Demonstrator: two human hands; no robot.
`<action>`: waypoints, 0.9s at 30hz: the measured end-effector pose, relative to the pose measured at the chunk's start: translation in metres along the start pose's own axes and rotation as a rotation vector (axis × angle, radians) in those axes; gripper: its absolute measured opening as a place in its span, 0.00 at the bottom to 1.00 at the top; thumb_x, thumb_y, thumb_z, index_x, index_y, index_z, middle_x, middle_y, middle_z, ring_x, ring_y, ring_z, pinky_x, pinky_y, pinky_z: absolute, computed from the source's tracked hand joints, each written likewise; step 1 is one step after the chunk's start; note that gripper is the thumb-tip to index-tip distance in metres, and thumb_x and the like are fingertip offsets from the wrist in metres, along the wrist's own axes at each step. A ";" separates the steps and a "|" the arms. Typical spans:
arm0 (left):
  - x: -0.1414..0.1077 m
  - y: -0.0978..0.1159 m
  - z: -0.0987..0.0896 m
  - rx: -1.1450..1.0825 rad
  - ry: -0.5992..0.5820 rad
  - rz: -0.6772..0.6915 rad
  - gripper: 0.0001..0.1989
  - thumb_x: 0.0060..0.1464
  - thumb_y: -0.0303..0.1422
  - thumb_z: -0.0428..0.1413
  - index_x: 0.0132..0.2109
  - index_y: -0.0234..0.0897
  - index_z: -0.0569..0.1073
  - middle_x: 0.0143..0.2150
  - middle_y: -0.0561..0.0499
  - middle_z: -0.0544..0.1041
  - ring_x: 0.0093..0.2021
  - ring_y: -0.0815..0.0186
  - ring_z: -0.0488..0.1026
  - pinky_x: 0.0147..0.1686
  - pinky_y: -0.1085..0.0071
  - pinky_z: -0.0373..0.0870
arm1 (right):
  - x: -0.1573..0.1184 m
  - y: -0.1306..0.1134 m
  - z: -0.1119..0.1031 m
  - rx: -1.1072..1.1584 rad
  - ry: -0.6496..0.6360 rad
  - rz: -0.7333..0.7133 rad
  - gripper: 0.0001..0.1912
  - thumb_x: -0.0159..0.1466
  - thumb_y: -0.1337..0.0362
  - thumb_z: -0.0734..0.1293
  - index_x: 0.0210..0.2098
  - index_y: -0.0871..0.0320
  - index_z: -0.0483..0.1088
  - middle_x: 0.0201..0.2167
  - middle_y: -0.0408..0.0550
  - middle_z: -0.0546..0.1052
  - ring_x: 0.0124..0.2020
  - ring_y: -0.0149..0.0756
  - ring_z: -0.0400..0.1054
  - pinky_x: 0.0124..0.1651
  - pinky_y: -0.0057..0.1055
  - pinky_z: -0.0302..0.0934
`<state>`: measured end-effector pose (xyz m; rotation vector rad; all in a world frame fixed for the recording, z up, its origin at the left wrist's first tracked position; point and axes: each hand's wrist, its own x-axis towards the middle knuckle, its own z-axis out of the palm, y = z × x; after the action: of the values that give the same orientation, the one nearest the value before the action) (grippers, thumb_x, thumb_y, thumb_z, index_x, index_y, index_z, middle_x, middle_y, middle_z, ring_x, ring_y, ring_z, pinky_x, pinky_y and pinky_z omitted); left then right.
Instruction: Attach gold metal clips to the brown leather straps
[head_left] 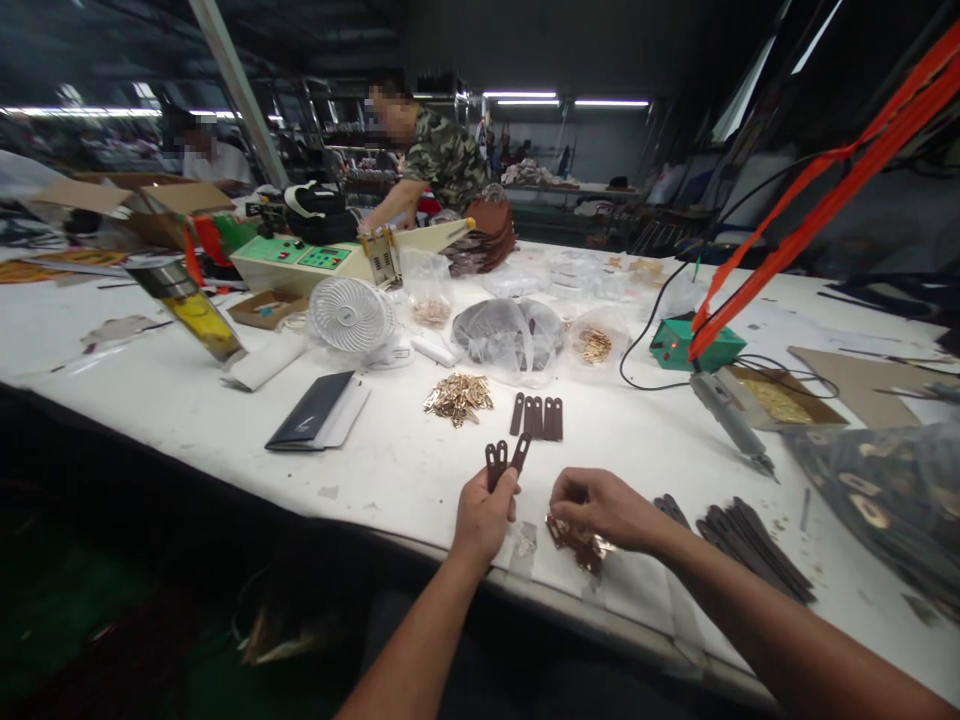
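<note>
My left hand (484, 518) is closed around a few dark brown leather tabs (496, 466) with oval slots, which stick up past the thumb. My right hand (600, 505) has its fingers bent down in a pinch at a small pile of shiny copper-coloured metal pieces (581, 549) near the table edge. What those fingertips hold, if anything, is hidden. Beyond my left hand, several more brown tabs (534, 416) lie in a row, beside a heap of gold metal fittings (457, 397). Longer dark strips (750, 545) are stacked right of my right forearm.
A wallet-like dark booklet (311, 412), a white fan (352, 314) and bags of parts (595, 345) stand on the white table (405, 480). A screwdriver-like grey tool (731, 420) hangs from an orange strap at right, near a green box (694, 345). A person (442, 150) leans over the far side.
</note>
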<state>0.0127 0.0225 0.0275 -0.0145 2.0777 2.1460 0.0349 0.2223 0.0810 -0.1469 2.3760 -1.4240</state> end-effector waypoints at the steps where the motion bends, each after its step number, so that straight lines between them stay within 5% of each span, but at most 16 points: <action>1: 0.000 0.001 0.000 -0.004 -0.006 -0.002 0.21 0.60 0.50 0.56 0.33 0.33 0.70 0.18 0.55 0.66 0.19 0.72 0.59 0.22 0.75 0.55 | 0.003 -0.003 -0.002 0.053 0.038 -0.041 0.08 0.60 0.61 0.68 0.35 0.60 0.72 0.28 0.45 0.76 0.27 0.31 0.68 0.31 0.27 0.61; 5: 0.001 0.002 -0.001 -0.063 -0.001 -0.035 0.22 0.58 0.50 0.57 0.33 0.33 0.70 0.19 0.55 0.65 0.19 0.73 0.59 0.22 0.76 0.54 | 0.023 -0.012 -0.004 0.274 0.238 -0.106 0.20 0.59 0.55 0.70 0.46 0.61 0.72 0.27 0.44 0.74 0.26 0.32 0.67 0.30 0.29 0.61; 9: 0.004 0.001 -0.002 -0.121 0.020 -0.061 0.23 0.57 0.51 0.59 0.34 0.33 0.70 0.20 0.55 0.65 0.19 0.74 0.59 0.22 0.76 0.54 | 0.048 -0.015 0.003 0.462 0.340 -0.133 0.22 0.57 0.52 0.73 0.43 0.63 0.73 0.30 0.47 0.75 0.28 0.34 0.70 0.30 0.31 0.63; 15: 0.004 0.002 0.001 -0.212 0.066 -0.057 0.23 0.56 0.50 0.62 0.35 0.32 0.70 0.25 0.55 0.67 0.20 0.76 0.59 0.21 0.77 0.53 | 0.071 -0.010 0.009 0.631 0.248 -0.192 0.27 0.54 0.56 0.75 0.50 0.63 0.74 0.39 0.52 0.78 0.38 0.38 0.74 0.38 0.33 0.68; 20: 0.004 0.006 0.005 -0.200 0.097 -0.064 0.21 0.56 0.47 0.62 0.41 0.31 0.71 0.29 0.53 0.68 0.21 0.77 0.59 0.21 0.77 0.52 | 0.073 0.005 0.004 0.532 0.255 -0.169 0.24 0.58 0.51 0.74 0.46 0.63 0.76 0.29 0.48 0.77 0.31 0.35 0.72 0.40 0.34 0.66; 27: 0.006 0.003 0.005 -0.091 0.080 -0.066 0.21 0.58 0.45 0.61 0.45 0.30 0.72 0.24 0.57 0.62 0.22 0.76 0.56 0.22 0.77 0.52 | 0.064 0.010 -0.009 0.397 0.219 -0.237 0.17 0.66 0.51 0.69 0.45 0.58 0.78 0.32 0.48 0.78 0.34 0.34 0.73 0.40 0.31 0.66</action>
<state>0.0074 0.0282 0.0295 -0.1799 1.9893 2.2332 -0.0271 0.2170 0.0597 -0.1799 2.2390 -2.0899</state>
